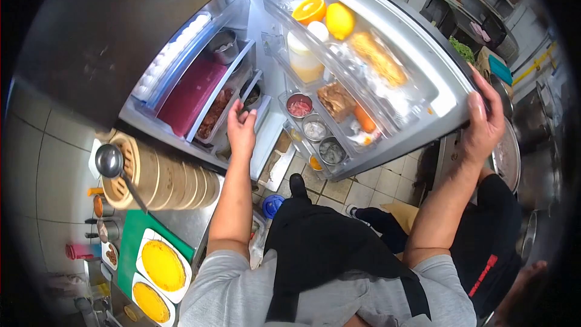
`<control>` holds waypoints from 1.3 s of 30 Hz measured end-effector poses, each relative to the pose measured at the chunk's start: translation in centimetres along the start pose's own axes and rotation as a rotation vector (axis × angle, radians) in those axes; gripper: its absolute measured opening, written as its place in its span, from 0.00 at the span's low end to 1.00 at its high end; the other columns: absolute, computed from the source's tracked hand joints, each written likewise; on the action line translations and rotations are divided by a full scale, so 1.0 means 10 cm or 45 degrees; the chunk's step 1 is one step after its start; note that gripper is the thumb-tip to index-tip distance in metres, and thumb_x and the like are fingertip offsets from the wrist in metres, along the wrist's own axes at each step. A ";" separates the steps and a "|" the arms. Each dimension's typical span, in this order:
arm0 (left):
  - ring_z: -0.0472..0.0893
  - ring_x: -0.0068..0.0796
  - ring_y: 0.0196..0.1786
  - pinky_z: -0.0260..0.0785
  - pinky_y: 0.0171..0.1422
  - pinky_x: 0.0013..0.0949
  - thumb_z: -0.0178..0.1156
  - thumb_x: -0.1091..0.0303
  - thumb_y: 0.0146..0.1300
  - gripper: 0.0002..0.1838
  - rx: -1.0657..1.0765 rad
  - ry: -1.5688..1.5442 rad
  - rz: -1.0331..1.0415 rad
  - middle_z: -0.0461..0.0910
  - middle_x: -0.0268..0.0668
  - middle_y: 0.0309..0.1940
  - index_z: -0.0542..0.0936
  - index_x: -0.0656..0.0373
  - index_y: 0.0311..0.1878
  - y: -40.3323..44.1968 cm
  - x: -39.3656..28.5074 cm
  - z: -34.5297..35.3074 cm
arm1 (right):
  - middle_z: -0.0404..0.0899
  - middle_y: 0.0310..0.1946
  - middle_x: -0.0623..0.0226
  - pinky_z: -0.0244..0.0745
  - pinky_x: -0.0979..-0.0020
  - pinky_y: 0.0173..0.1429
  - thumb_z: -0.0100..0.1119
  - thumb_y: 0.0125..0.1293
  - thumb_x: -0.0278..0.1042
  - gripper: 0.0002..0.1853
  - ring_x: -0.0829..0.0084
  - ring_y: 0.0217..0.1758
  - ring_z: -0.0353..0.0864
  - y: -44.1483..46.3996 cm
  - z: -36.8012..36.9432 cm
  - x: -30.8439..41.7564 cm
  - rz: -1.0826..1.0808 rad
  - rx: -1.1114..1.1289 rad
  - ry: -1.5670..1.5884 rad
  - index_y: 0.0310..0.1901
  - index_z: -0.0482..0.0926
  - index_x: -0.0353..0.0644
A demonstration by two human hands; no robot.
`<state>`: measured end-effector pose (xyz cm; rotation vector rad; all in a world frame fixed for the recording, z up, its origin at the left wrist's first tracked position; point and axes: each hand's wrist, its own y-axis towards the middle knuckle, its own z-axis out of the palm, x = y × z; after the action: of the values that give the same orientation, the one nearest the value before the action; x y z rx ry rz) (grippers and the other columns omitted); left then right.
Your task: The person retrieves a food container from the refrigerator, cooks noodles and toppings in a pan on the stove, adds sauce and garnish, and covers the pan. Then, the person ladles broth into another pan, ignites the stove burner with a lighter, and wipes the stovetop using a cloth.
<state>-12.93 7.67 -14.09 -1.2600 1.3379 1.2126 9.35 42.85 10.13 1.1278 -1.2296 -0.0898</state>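
Observation:
An open refrigerator door (402,145) swings out to the right, its edge held by my right hand (487,109). My left hand (243,130) reaches in front of the lower shelves, fingers slightly bent and apart, with nothing visible in them. Beside it sit a clear container of dark red meat (216,114) and a dark round pot (250,94), partly hidden. A wide container with a dark red surface (190,97) and a metal pot (224,46) occupy the shelf above. On the door racks are an orange half (309,10), a lemon (340,21) and several small metal bowls (315,128).
Stacked bamboo steamers (175,178) with a ladle (110,161) across them stand at left. Two plates of yellow round food (162,265) lie near a green board (130,236). A co-worker in black (493,230) stands close at right. A blue-lidded container (273,206) is on the floor.

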 end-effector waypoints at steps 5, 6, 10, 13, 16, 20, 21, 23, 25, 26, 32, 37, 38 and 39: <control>0.75 0.32 0.57 0.66 0.62 0.34 0.65 0.65 0.61 0.33 0.068 0.140 -0.099 0.72 0.45 0.60 0.65 0.64 0.68 0.61 0.17 0.28 | 0.78 0.54 0.48 0.62 0.62 0.69 0.54 0.64 0.31 0.18 0.62 0.58 0.76 0.19 -0.32 -0.46 -0.038 -0.066 -0.161 0.53 0.76 0.29; 0.75 0.33 0.56 0.67 0.60 0.34 0.65 0.64 0.60 0.34 0.096 0.177 -0.111 0.73 0.45 0.59 0.65 0.64 0.67 0.75 0.39 0.33 | 0.78 0.54 0.48 0.62 0.62 0.69 0.53 0.63 0.31 0.19 0.62 0.58 0.76 0.23 -0.37 -0.54 -0.022 -0.111 -0.142 0.53 0.76 0.29; 0.76 0.34 0.52 0.70 0.52 0.37 0.66 0.59 0.59 0.36 0.098 0.149 -0.436 0.75 0.41 0.55 0.64 0.61 0.68 1.12 0.95 0.42 | 0.77 0.54 0.47 0.62 0.61 0.69 0.50 0.64 0.35 0.21 0.60 0.59 0.75 0.33 -0.41 -0.80 0.015 -0.253 -0.145 0.54 0.75 0.29; 0.76 0.37 0.49 0.71 0.49 0.38 0.65 0.56 0.59 0.38 0.091 0.022 -0.698 0.75 0.41 0.55 0.62 0.59 0.69 1.34 0.99 0.54 | 0.76 0.55 0.46 0.62 0.60 0.69 0.47 0.65 0.36 0.22 0.59 0.59 0.74 0.41 -0.46 -0.97 0.017 -0.286 -0.145 0.55 0.72 0.28; 0.76 0.41 0.48 0.72 0.48 0.43 0.64 0.56 0.60 0.38 0.027 0.024 -0.853 0.74 0.43 0.57 0.60 0.56 0.70 1.44 1.17 0.56 | 0.74 0.56 0.46 0.62 0.59 0.69 0.45 0.67 0.37 0.23 0.58 0.61 0.73 0.47 -0.51 -1.14 0.024 -0.273 -0.116 0.57 0.70 0.27; 0.77 0.42 0.46 0.73 0.45 0.43 0.62 0.57 0.62 0.35 -0.045 -0.175 -0.962 0.69 0.44 0.61 0.59 0.55 0.68 1.54 1.40 0.59 | 0.72 0.57 0.46 0.62 0.59 0.69 0.42 0.69 0.38 0.24 0.59 0.61 0.72 0.58 -0.64 -1.35 0.014 -0.288 -0.118 0.57 0.69 0.26; 0.77 0.42 0.46 0.73 0.45 0.43 0.62 0.57 0.62 0.35 -0.040 -0.167 -0.967 0.69 0.44 0.61 0.59 0.55 0.68 1.63 1.48 0.55 | 0.72 0.57 0.46 0.62 0.59 0.69 0.42 0.69 0.38 0.24 0.59 0.61 0.72 0.60 -0.66 -1.39 0.033 -0.283 -0.085 0.57 0.69 0.26; 0.77 0.42 0.42 0.74 0.42 0.41 0.59 0.58 0.64 0.32 -0.019 -0.513 -0.900 0.69 0.44 0.59 0.59 0.55 0.67 1.85 1.57 0.52 | 0.72 0.57 0.47 0.62 0.59 0.68 0.43 0.69 0.39 0.24 0.59 0.61 0.72 0.63 -0.73 -1.45 0.025 -0.275 -0.125 0.58 0.68 0.27; 0.80 0.39 0.35 0.74 0.34 0.38 0.57 0.59 0.68 0.20 -0.177 -0.590 -0.892 0.73 0.40 0.48 0.68 0.53 0.59 2.04 1.48 0.60 | 0.73 0.57 0.50 0.66 0.59 0.66 0.47 0.67 0.44 0.27 0.59 0.60 0.74 0.66 -0.77 -1.50 0.069 -0.255 -0.093 0.59 0.68 0.29; 0.80 0.39 0.35 0.75 0.35 0.39 0.55 0.61 0.68 0.19 -0.272 -0.647 -0.874 0.73 0.41 0.49 0.68 0.53 0.59 2.19 1.56 0.54 | 0.73 0.57 0.50 0.66 0.59 0.66 0.47 0.67 0.44 0.27 0.59 0.60 0.74 0.61 -0.72 -1.50 0.070 -0.251 -0.098 0.59 0.68 0.29; 0.80 0.41 0.36 0.79 0.39 0.41 0.48 0.70 0.69 0.18 -0.529 -0.787 -0.994 0.71 0.43 0.54 0.66 0.54 0.62 2.80 1.87 0.45 | 0.71 0.58 0.51 0.66 0.57 0.67 0.46 0.68 0.46 0.28 0.60 0.61 0.73 0.64 -0.75 -1.51 0.146 -0.296 -0.023 0.60 0.67 0.30; 0.77 0.41 0.48 0.83 0.38 0.33 0.45 0.64 0.72 0.16 -0.838 -0.725 -0.786 0.72 0.42 0.57 0.70 0.53 0.60 2.87 1.98 0.48 | 0.70 0.59 0.48 0.65 0.56 0.68 0.43 0.67 0.44 0.28 0.57 0.61 0.72 0.60 -0.76 -1.46 0.126 -0.389 -0.160 0.61 0.66 0.30; 0.78 0.42 0.49 0.83 0.39 0.32 0.46 0.65 0.72 0.16 -0.873 -0.741 -0.801 0.73 0.41 0.56 0.70 0.54 0.60 2.87 1.95 0.45 | 0.70 0.59 0.48 0.65 0.56 0.68 0.43 0.67 0.44 0.28 0.57 0.61 0.72 0.60 -0.78 -1.46 0.125 -0.385 -0.160 0.61 0.66 0.30; 0.78 0.42 0.49 0.83 0.39 0.32 0.46 0.65 0.72 0.16 -0.878 -0.741 -0.800 0.73 0.41 0.56 0.70 0.54 0.60 2.75 1.76 0.45 | 0.70 0.59 0.48 0.64 0.55 0.68 0.42 0.68 0.45 0.28 0.56 0.62 0.72 0.60 -0.80 -1.47 0.124 -0.376 -0.138 0.61 0.66 0.30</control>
<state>-41.66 10.19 -30.10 -1.4644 0.0562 1.4465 6.63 59.64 5.00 0.8139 -1.3167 -0.2529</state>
